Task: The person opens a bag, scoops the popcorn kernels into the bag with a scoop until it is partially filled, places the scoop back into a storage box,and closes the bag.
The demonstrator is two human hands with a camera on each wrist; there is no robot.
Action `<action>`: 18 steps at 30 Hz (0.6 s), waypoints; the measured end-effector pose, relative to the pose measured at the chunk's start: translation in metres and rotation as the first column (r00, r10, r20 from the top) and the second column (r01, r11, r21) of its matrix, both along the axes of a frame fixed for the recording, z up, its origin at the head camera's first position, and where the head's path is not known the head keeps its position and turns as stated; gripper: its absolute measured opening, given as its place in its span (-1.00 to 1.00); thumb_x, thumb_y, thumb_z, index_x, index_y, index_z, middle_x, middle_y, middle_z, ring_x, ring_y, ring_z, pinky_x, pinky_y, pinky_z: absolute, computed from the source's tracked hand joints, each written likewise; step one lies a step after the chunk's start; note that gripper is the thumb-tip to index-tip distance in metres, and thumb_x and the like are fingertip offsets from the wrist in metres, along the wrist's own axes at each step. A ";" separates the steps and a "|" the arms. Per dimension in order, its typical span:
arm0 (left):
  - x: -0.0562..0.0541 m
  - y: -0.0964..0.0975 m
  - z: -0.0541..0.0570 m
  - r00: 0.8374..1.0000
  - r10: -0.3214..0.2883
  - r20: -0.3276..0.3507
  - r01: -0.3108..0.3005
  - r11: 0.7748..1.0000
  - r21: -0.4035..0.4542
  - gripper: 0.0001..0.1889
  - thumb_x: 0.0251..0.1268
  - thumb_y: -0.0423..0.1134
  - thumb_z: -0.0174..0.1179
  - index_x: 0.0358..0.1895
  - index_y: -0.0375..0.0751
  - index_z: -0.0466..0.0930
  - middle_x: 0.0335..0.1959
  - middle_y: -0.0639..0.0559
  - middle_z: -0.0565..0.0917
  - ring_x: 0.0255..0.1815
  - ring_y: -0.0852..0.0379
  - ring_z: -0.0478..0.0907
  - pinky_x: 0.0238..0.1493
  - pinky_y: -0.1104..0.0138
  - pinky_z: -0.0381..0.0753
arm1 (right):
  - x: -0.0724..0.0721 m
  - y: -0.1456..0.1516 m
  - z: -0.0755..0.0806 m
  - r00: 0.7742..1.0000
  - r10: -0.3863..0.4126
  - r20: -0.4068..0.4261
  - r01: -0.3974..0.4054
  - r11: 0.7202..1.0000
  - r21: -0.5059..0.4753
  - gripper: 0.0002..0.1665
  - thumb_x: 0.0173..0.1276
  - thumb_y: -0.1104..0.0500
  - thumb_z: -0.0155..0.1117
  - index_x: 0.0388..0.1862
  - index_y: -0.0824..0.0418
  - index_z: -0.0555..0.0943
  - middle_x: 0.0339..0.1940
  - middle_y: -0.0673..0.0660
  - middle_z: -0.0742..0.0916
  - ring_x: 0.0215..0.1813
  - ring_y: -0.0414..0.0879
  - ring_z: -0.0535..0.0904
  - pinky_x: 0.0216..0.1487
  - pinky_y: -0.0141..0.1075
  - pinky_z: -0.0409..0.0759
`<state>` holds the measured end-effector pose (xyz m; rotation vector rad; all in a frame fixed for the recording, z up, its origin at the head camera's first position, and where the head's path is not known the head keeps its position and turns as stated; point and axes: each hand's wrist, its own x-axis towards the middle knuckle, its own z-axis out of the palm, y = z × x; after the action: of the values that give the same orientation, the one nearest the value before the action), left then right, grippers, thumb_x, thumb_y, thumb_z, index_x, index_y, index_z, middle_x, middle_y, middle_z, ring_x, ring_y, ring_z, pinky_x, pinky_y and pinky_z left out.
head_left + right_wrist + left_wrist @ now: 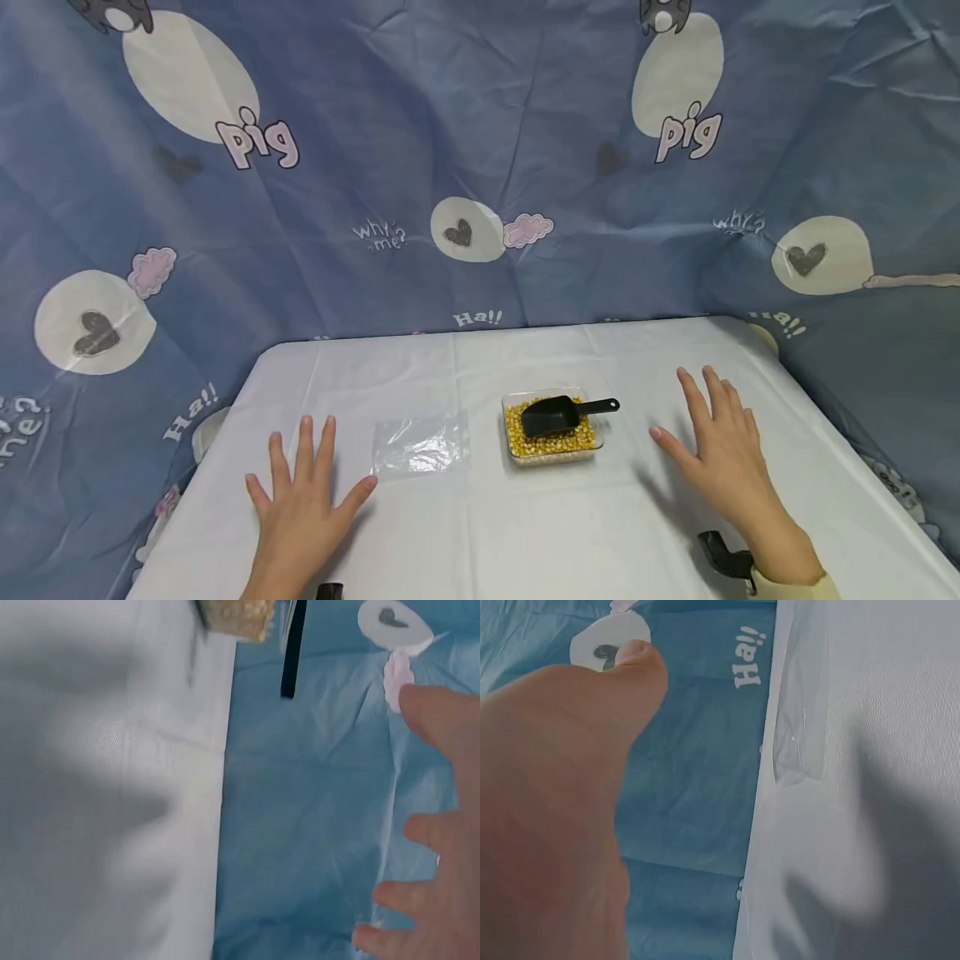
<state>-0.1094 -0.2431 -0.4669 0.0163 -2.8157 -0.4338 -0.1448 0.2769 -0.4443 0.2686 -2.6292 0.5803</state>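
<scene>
My left hand [300,508] hovers over the left side of the table with its fingers spread, holding nothing. Just right of its thumb lies a flat clear plastic bag [420,444], whose edge also shows in the left wrist view. On the other side, my right hand [723,458] is raised with fingers spread and nothing in it. Between the hands sits a clear rectangular container [555,457] filled with yellow corn kernels [536,446]. A black scoop [551,415] lies on the kernels, its handle sticking out past the rim to the right.
A white cloth [525,533] covers the table. Behind and around it hangs a blue printed curtain [480,125]. A black wrist-camera mount [723,557] is attached at the right wrist, and part of another black device [330,591] shows by the left.
</scene>
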 end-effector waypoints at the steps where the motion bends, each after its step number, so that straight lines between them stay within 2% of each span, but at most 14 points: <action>1: 0.000 0.001 0.000 1.000 -0.007 0.002 0.007 1.000 0.005 0.10 0.23 0.39 0.20 0.66 0.04 -0.22 0.64 -0.25 -0.19 0.57 -0.32 -0.62 0.18 -0.56 -0.50 | 0.001 -0.002 0.001 1.000 0.006 -0.010 -0.006 1.000 -0.014 0.06 0.35 -0.15 0.38 0.65 0.05 0.05 0.60 0.38 0.10 0.51 0.47 0.01 0.25 0.53 -0.02; 6: -0.002 0.005 0.008 0.999 -0.042 0.008 0.042 0.998 0.043 0.08 0.29 0.34 0.20 0.66 0.06 -0.28 0.65 -0.24 -0.25 0.57 -0.32 -0.62 0.19 -0.55 -0.48 | -0.002 -0.019 0.009 0.997 0.063 -0.042 -0.065 0.997 -0.051 0.03 0.32 -0.07 0.43 0.64 0.03 0.11 0.59 0.36 0.16 0.50 0.43 0.11 0.12 0.50 0.20; 11: 0.002 0.002 0.020 0.997 -0.072 0.006 0.071 0.995 0.071 0.06 0.33 0.30 0.19 0.66 0.06 -0.30 0.65 -0.24 -0.26 0.57 -0.30 -0.63 0.22 -0.53 -0.49 | -0.010 -0.036 0.014 0.989 0.125 -0.076 -0.126 0.992 0.000 0.04 0.29 -0.01 0.46 0.63 0.04 0.14 0.59 0.33 0.18 0.50 0.38 0.13 0.18 0.42 0.26; 15: 0.003 0.002 0.025 0.995 -0.104 -0.008 0.104 0.986 0.130 0.01 0.37 0.27 0.17 0.66 0.08 -0.27 0.65 -0.20 -0.29 0.59 -0.28 -0.57 0.25 -0.53 -0.29 | -0.013 -0.047 0.019 0.983 0.164 -0.085 -0.162 0.986 0.033 0.00 0.31 0.00 0.44 0.63 0.06 0.15 0.60 0.29 0.17 0.51 0.34 0.13 0.21 0.38 0.28; 18: -0.002 0.006 0.027 0.992 -0.129 0.000 0.127 0.974 0.187 -0.02 0.39 0.26 0.15 0.66 0.09 -0.25 0.65 -0.16 -0.32 0.60 -0.31 -0.49 0.22 -0.52 -0.09 | -0.015 -0.058 0.026 0.977 0.194 -0.084 -0.191 0.981 0.046 -0.02 0.33 0.01 0.41 0.63 0.06 0.15 0.60 0.27 0.18 0.53 0.30 0.12 0.24 0.34 0.31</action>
<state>-0.1112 -0.2369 -0.4402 -0.1246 -2.7875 -0.7284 -0.1600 0.2187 -0.4185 0.5527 -2.5480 0.5679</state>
